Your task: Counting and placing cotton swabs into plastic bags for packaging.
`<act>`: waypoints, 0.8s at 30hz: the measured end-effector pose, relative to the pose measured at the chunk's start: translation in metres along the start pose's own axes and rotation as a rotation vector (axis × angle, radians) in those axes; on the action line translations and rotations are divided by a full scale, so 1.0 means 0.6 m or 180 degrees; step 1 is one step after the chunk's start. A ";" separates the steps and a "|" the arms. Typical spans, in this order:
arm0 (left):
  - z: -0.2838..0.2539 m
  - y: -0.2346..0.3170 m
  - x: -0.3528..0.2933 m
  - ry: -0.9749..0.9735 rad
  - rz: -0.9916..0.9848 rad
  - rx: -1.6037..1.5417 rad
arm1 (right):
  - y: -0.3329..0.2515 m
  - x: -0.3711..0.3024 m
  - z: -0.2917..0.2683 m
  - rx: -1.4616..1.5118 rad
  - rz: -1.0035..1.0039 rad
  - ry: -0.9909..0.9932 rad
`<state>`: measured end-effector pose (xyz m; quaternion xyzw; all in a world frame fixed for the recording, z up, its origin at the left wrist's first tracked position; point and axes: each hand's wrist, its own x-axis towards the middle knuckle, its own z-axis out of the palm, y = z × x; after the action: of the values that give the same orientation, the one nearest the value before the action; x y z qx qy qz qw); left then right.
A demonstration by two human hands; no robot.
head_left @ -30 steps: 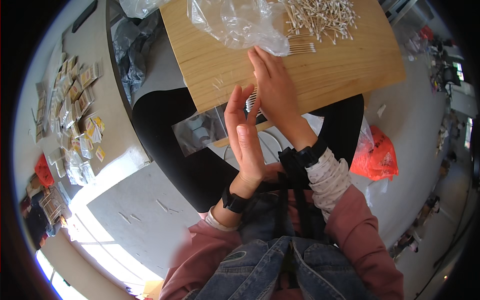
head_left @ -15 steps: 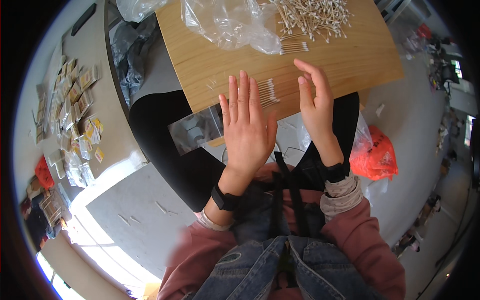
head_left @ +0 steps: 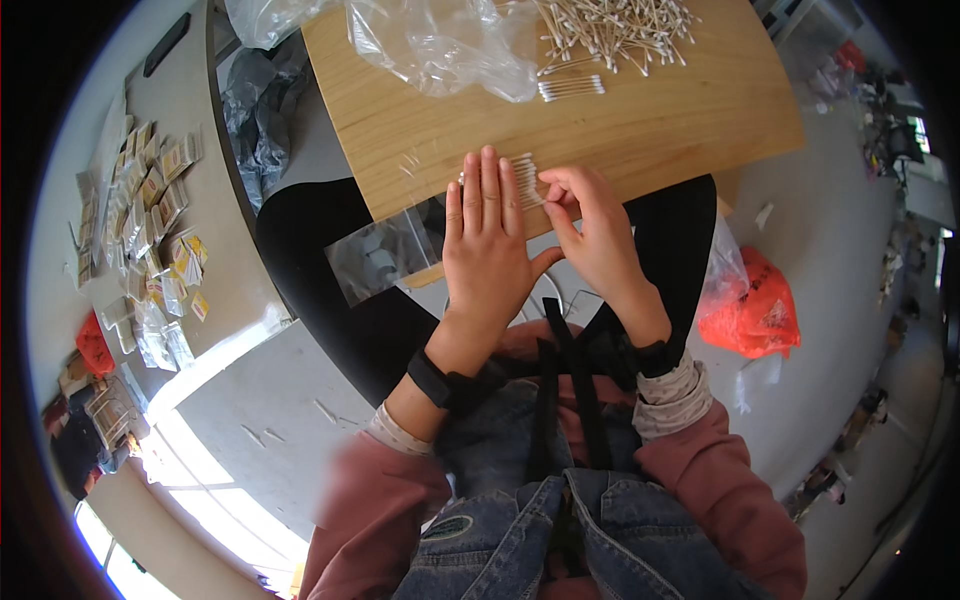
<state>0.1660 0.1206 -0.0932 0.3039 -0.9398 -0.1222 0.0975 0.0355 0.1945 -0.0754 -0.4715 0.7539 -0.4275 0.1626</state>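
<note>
My left hand (head_left: 490, 245) lies flat, fingers stretched out, over a row of cotton swabs (head_left: 527, 180) near the table's front edge. Only the row's right part shows beside those fingers; the rest is hidden. At the right ends of these swabs is my right hand (head_left: 592, 220), its fingers bent and the index finger and thumb apart. Farther back lies a small row of cotton swabs (head_left: 571, 88), apart from both hands. Behind that spreads a big loose heap of cotton swabs (head_left: 625, 32).
A clear plastic bag (head_left: 435, 45) covers the back left of the wooden table (head_left: 690, 125). A clear plastic pouch (head_left: 375, 258) overhangs the front left edge. Several small packs (head_left: 150, 190) lie on another surface at left. A red bag (head_left: 752, 310) stands at right.
My right hand has come down and left to the swab ends, its fingers bending more. My left hand stays flat over the row. The view has shifted slightly.
</note>
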 end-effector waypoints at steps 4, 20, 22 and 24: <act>-0.002 -0.001 0.002 0.0023 0.0045 -0.0073 | 0.006 0.003 -0.003 0.0014 -0.0043 -0.0109; -0.038 -0.003 0.014 0.1095 -0.0767 -0.4304 | -0.008 -0.006 0.014 0.0137 0.0300 0.0218; -0.024 -0.010 0.022 0.1281 -0.0838 -0.4425 | -0.009 -0.006 0.021 0.0106 0.0113 0.0356; -0.006 -0.015 0.037 0.1572 -0.0927 -0.4488 | -0.013 -0.003 0.031 0.1990 0.0524 0.0927</act>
<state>0.1546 0.0996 -0.0899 0.3092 -0.5405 -0.6337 0.4589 0.0530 0.1855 -0.0804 -0.2707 0.6374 -0.6858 0.2238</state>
